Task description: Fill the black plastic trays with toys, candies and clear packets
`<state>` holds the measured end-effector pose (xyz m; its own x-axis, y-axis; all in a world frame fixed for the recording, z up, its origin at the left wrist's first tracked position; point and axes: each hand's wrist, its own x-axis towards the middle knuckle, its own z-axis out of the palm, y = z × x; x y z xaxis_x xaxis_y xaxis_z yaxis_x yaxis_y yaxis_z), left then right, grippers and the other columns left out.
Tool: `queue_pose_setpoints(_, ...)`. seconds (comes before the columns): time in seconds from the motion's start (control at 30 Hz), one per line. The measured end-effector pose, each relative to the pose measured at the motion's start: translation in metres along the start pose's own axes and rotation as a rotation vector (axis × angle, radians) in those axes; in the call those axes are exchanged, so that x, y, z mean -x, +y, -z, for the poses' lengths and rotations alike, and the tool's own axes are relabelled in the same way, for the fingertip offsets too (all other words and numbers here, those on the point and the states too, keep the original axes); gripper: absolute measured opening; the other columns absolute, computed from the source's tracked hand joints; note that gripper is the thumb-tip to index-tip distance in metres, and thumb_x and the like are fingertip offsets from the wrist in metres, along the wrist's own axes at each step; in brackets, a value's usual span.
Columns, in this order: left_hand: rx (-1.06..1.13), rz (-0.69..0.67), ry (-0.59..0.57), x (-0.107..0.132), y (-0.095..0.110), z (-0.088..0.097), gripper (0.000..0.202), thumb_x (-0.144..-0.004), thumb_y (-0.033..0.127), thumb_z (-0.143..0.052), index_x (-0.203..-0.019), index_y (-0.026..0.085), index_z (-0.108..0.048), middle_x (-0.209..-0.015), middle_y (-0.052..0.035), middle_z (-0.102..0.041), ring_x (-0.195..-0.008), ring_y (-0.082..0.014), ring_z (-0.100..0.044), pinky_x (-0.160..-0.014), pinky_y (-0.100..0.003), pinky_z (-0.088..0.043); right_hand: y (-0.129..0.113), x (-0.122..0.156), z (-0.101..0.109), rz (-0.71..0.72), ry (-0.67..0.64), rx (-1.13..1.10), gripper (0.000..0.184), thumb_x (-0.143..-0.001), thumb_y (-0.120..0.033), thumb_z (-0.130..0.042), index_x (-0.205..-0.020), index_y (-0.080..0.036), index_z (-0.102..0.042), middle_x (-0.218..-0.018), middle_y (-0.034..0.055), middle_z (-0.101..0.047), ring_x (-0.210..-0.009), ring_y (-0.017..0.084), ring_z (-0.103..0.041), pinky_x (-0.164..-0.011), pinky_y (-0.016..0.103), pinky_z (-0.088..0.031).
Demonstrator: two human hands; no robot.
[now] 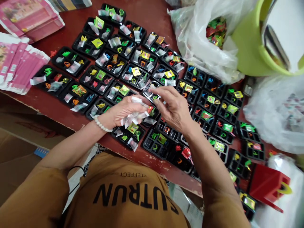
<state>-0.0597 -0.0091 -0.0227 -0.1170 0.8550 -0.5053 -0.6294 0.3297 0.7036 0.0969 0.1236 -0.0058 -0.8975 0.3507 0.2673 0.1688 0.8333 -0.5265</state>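
Note:
My left hand [124, 110], with a pale bead bracelet [102, 124] at the wrist, is closed around a bunch of small white and clear packets [134, 117]. Just right of it, my right hand [174, 106] hovers over a black compartment tray [154, 85]. Its thumb and fingers are bent and apart, with the fingertips beside a small whitish packet [147, 92] at that tray. Part of the tray is hidden under the hand. Around both hands lie many similar black trays [135, 74] with small bright plastic pieces and yellow or green sachets; several also have clear packets.
Pink printed cartons [28, 19] and a fanned stack of pink boxes [21, 66] lie at left on the red table [152, 12]. At right stand a white plastic bag [190, 34], a green bucket [249, 41], another bag [277, 117] and a red container [268, 182].

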Motion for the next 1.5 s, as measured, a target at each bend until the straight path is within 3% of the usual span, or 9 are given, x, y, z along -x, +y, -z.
queue_pose_setpoints(0.2, -0.099, 0.081, -0.083, -0.009, -0.001, -0.018, 0.025, -0.068, -0.006, -0.071, -0.086, 0.011, -0.069, -0.063, -0.0032, -0.064, -0.048, -0.013, -0.06, -0.043, -0.022, -0.046, -0.013, -0.026, 0.008, 0.015, -0.217, -0.237, 0.016, -0.098, -0.03, -0.062, -0.101, -0.022, -0.075, -0.096, 0.0043, -0.073, -0.088, 0.019, -0.066, -0.084, 0.036, -0.053)
queue_pose_setpoints(0.43, -0.119, 0.052, -0.092, -0.017, 0.011, -0.036, 0.022, -0.072, -0.01, -0.065, -0.082, 0.009, -0.066, -0.059, 0.0006, -0.059, -0.042, -0.0081, -0.054, -0.042, -0.017, -0.044, -0.008, -0.012, 0.013, -0.181, 0.038, -0.376, 0.017, -0.094, -0.038, -0.07, -0.086, -0.023, -0.067, -0.081, 0.0032, -0.066, -0.068, 0.015, -0.059, -0.067, 0.033, -0.048)
queue_pose_setpoints(0.57, 0.049, 0.078, -0.041, -0.022, 0.016, -0.025, 0.024, -0.071, -0.004, -0.071, -0.088, 0.012, -0.066, -0.069, -0.003, -0.066, -0.05, -0.0129, -0.063, -0.042, -0.02, -0.051, 0.048, 0.003, 0.034, -0.357, 0.389, -0.391, 0.022, -0.095, -0.044, -0.066, -0.088, -0.025, -0.06, -0.066, -0.0006, -0.056, -0.05, 0.011, -0.047, -0.052, 0.03, -0.04)
queue_pose_setpoints(0.73, 0.277, 0.203, -0.057, -0.035, 0.021, -0.01, 0.021, -0.071, 0.005, -0.071, -0.088, 0.016, -0.064, -0.071, -0.0039, -0.065, -0.041, -0.0139, -0.058, -0.023, -0.016, -0.029, 0.156, 0.015, 0.078, -0.532, 0.749, -0.143, 0.014, -0.09, -0.034, -0.066, -0.09, -0.023, -0.057, -0.074, 0.0022, -0.061, -0.054, 0.01, -0.053, -0.052, 0.028, -0.043)
queue_pose_setpoints(0.83, 0.32, 0.202, -0.061, -0.042, 0.025, -0.015, 0.021, -0.071, 0.007, -0.07, -0.09, 0.016, -0.064, -0.075, -0.0061, -0.067, -0.047, -0.0162, -0.063, -0.024, -0.016, -0.032, 0.188, 0.009, 0.081, -0.435, 0.593, 0.094, 0.001, -0.09, -0.022, -0.06, -0.091, -0.022, -0.061, -0.082, 0.0041, -0.066, -0.074, 0.017, -0.064, -0.073, 0.037, -0.052)
queue_pose_setpoints(1.07, 0.306, 0.169, -0.042, -0.062, 0.028, -0.035, 0.027, -0.067, 0.008, -0.063, -0.093, 0.014, -0.063, -0.079, -0.0102, -0.069, -0.054, -0.0206, -0.066, -0.026, -0.016, -0.03, 0.215, -0.012, 0.061, -0.374, 0.163, 0.312, 0.022, -0.088, -0.008, -0.049, -0.09, -0.023, -0.065, -0.103, 0.0093, -0.07, -0.102, 0.023, -0.064, -0.095, 0.043, -0.05)
queue_pose_setpoints(1.27, 0.306, 0.174, -0.059, -0.078, 0.023, -0.046, 0.028, -0.069, 0.004, -0.06, -0.094, 0.017, -0.058, -0.078, -0.0067, -0.067, -0.05, -0.018, -0.064, -0.026, -0.015, -0.029, 0.157, 0.002, 0.054, -0.261, 0.255, 0.151, 0.024, -0.096, -0.017, -0.05, -0.104, -0.025, -0.07, -0.117, 0.0084, -0.07, -0.115, 0.026, -0.062, -0.105, 0.048, -0.047)
queue_pose_setpoints(1.37, 0.312, 0.203, -0.097, -0.084, 0.016, -0.054, 0.028, -0.071, 0.006, -0.061, -0.097, 0.016, -0.059, -0.079, -0.0062, -0.067, -0.052, -0.0173, -0.065, -0.026, -0.015, -0.029, 0.099, 0.011, 0.048, -0.08, 0.089, -0.096, 0.026, -0.098, -0.036, -0.059, -0.119, -0.026, -0.07, -0.119, 0.0078, -0.068, -0.109, 0.023, -0.065, -0.095, 0.041, -0.053)
queue_pose_setpoints(1.5, 0.296, 0.256, -0.2, -0.086, 0.008, -0.064, 0.018, -0.075, 0.011, -0.06, -0.093, 0.015, -0.06, -0.072, -0.004, -0.062, -0.049, -0.017, -0.063, -0.025, -0.015, -0.028, 0.06, 0.022, 0.034, 0.027, 0.03, -0.138, 0.024, -0.103, -0.028, -0.052, -0.115, -0.025, -0.072, -0.114, 0.0069, -0.07, -0.102, 0.017, -0.066, -0.091, 0.035, -0.055)
